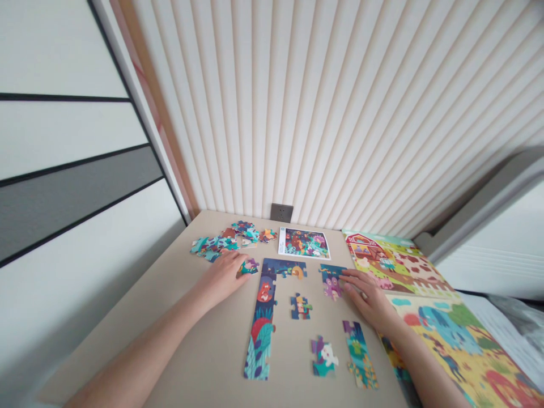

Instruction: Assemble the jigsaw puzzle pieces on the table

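Observation:
My left hand is closed on a puzzle piece, its thumb and fingers at the piece's left side. Just behind that hand lies a loose heap of puzzle pieces. With fingers stretched out, my right hand rests at the right edge of a joined corner section showing a purple figure. Between the hands, an L-shaped joined strip runs along the top and left. Inside it sits a single piece. Nearer to me are a piece with a white animal and a joined upright strip.
A printed picture card lies at the back of the table. Two finished-looking picture boards, a farm scene and an animal scene, cover the right side. A socket is on the ribbed wall behind.

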### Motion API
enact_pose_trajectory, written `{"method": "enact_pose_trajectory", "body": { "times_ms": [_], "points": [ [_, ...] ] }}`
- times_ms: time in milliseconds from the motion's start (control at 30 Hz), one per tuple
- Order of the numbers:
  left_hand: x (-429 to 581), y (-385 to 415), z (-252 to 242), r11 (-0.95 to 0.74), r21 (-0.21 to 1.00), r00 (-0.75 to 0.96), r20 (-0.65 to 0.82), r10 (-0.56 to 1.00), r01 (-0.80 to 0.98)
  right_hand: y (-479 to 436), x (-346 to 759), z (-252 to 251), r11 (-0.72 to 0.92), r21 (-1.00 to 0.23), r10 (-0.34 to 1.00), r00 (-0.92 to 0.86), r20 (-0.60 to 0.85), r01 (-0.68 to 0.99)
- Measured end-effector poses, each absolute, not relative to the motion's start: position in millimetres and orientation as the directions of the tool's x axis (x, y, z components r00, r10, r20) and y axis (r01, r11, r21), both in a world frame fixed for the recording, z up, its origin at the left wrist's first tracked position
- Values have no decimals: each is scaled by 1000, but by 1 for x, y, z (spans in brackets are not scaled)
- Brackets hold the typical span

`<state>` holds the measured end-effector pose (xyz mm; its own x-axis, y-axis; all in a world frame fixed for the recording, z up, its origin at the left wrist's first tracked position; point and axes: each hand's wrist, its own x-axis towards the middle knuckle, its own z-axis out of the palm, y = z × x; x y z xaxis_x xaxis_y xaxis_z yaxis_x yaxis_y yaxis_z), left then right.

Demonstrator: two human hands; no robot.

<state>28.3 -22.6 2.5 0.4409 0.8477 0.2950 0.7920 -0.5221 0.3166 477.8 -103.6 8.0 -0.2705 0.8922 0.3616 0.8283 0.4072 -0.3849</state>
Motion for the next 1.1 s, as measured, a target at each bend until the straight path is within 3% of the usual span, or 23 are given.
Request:
{"method": "enact_pose_trajectory", "body": {
  "times_ms": [200,433,700,1100],
  "points": [
    [31,-24,13,-529,301,419,360,834,794,-103,477,9,404,-381,891,-264,370,831],
    [54,-47,30,-719,259,541,509,669,645,-104,477,10,417,-343,883,-286,372,841],
    [85,-79,39,-809,283,680,439,587,515,-104,478,9,414,-363,890,-288,354,835],
    [95,-94,49,-877,248,729,488,480,412,-103,477,11,423,-337,881,-295,370,841]
  ]
}}
